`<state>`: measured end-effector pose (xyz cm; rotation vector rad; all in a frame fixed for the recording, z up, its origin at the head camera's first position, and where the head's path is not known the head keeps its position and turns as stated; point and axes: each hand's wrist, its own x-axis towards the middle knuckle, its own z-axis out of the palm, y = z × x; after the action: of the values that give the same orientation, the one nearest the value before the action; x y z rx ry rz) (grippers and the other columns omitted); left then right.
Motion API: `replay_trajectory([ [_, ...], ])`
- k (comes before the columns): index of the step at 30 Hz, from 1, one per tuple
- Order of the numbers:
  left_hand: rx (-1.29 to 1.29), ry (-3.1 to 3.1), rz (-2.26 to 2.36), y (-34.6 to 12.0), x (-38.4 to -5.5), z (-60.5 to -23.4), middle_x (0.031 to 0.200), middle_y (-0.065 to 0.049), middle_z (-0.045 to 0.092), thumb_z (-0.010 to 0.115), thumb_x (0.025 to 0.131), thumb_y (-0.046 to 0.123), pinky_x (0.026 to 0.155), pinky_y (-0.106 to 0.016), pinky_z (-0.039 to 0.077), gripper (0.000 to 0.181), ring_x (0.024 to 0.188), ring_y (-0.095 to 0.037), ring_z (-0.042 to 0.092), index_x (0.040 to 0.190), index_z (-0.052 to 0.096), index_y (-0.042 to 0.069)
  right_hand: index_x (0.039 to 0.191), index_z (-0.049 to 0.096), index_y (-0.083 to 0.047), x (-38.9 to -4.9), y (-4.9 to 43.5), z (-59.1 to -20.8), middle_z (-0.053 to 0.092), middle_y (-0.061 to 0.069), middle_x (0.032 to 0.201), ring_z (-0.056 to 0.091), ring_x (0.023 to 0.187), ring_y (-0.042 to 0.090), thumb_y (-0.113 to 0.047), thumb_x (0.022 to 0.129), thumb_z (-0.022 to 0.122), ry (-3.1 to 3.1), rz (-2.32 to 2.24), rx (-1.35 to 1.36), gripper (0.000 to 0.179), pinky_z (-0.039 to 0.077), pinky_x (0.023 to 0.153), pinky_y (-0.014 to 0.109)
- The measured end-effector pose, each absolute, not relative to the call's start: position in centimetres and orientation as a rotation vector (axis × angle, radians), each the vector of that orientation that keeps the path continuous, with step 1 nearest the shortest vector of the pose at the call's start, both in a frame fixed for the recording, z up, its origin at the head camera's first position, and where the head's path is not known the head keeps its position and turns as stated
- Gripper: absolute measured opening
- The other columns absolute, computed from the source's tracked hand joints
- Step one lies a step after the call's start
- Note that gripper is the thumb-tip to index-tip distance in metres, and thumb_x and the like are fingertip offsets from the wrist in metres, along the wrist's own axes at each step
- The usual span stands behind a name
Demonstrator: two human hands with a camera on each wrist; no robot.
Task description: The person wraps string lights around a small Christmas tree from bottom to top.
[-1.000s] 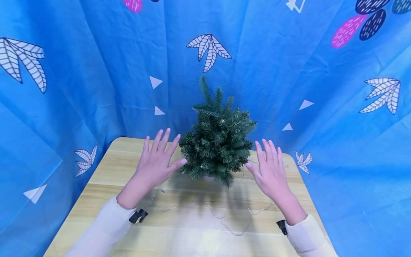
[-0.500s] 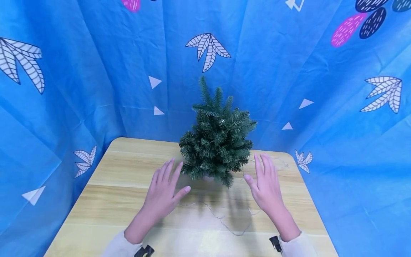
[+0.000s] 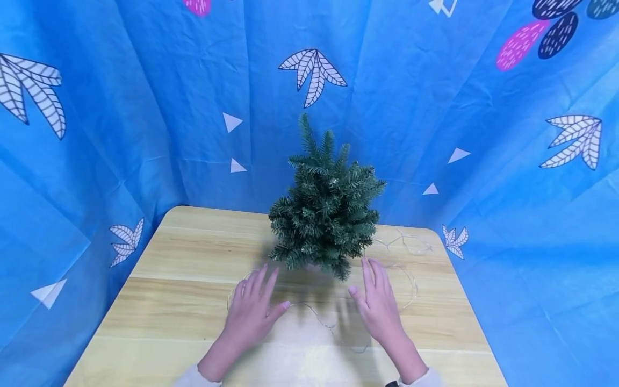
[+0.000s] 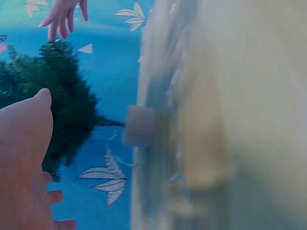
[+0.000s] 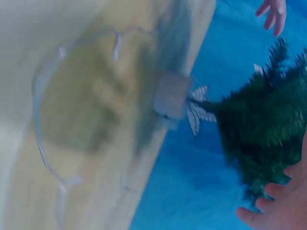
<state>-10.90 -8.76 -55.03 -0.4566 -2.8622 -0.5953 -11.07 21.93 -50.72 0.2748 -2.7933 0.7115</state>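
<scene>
A small artificial Christmas tree [image 3: 326, 209] stands upright at the back middle of the table; its pale block-like base [image 4: 140, 126] shows in both wrist views. In front of it to the left is my left hand [image 3: 249, 317], fingers extended and thumb pointing inward, holding nothing. My right hand [image 3: 379, 306] lies to the front right of the tree, also with extended fingers and nothing in it. A thin clear wire string, apparently fairy lights [image 5: 38, 139], winds over the tabletop around the base and partly under my hands. Whether either hand touches the wire, I cannot tell.
The light wooden table [image 3: 164, 301] has rounded back corners. Blue patterned cloth [image 3: 401, 107] hangs behind it and along both sides. More loops of the wire lie at the table's back right. The wrist views are blurred.
Both hands have drawn back toward the near edge and closer together, away from the tree's sides. The wire at the right is more exposed. The tree stays in place.
</scene>
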Motion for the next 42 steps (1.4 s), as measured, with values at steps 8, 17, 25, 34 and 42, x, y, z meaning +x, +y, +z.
replay_trajectory([
  [8, -0.445, -2.89, -0.577, -8.4, -10.2, -58.1, 0.161, -0.018, 0.033, 0.048, 0.098, 0.064, 0.117, -0.062, 0.027, 0.078, 0.144, -0.041, 0.036, 0.154, 0.04, 0.009, 0.16, 0.018, -0.004, -9.9, 19.1, -53.9, 0.027, 0.022, 0.162, 0.027, 0.149, 0.04, -0.039, 0.105, 0.052, -2.786, 0.878, 0.214, 0.074, 0.026, 0.119, 0.059],
  [17, -0.479, -2.858, -0.571, -8.4, -10.5, -60.8, 0.155, -0.017, 0.043, 0.05, 0.098, 0.062, 0.111, -0.059, 0.035, 0.076, 0.138, -0.038, 0.043, 0.155, 0.038, 0.012, 0.154, 0.031, 0.004, -9.9, 17.6, -56.7, 0.038, 0.026, 0.156, 0.037, 0.144, 0.043, -0.045, 0.106, 0.047, -2.816, 0.984, 0.129, 0.071, 0.032, 0.116, 0.059],
  [25, -0.484, -2.858, -0.555, -8.8, -10.7, -62.1, 0.151, -0.014, 0.048, 0.061, 0.096, 0.054, 0.108, -0.058, 0.037, 0.07, 0.132, -0.038, 0.049, 0.15, 0.046, 0.012, 0.15, 0.043, -0.002, -10.3, 16.9, -59.6, 0.057, 0.019, 0.141, 0.051, 0.132, 0.038, -0.051, 0.104, 0.045, -2.914, 0.969, 0.136, 0.067, 0.046, 0.105, 0.057],
  [34, -0.488, -2.827, -0.49, -9.2, -11.0, -63.4, 0.144, -0.014, 0.055, 0.068, 0.093, 0.047, 0.101, -0.056, 0.042, 0.065, 0.124, -0.036, 0.053, 0.145, 0.052, 0.013, 0.135, 0.06, -0.004, -10.8, 15.9, -61.2, 0.068, 0.012, 0.119, 0.062, 0.109, 0.028, -0.051, 0.098, 0.058, -2.985, 0.795, 0.213, 0.06, 0.057, 0.086, 0.047],
  [42, -0.453, -2.793, -0.486, -9.8, -11.3, -63.8, 0.134, -0.01, 0.061, 0.074, 0.09, 0.035, 0.095, -0.055, 0.046, 0.053, 0.115, -0.032, 0.057, 0.138, 0.059, 0.017, 0.101, 0.072, -0.014, -10.5, 15.7, -61.7, 0.064, -0.005, 0.091, 0.054, 0.083, 0.011, -0.039, 0.084, 0.079, -2.935, 0.627, 0.326, 0.031, 0.05, 0.063, 0.025],
])
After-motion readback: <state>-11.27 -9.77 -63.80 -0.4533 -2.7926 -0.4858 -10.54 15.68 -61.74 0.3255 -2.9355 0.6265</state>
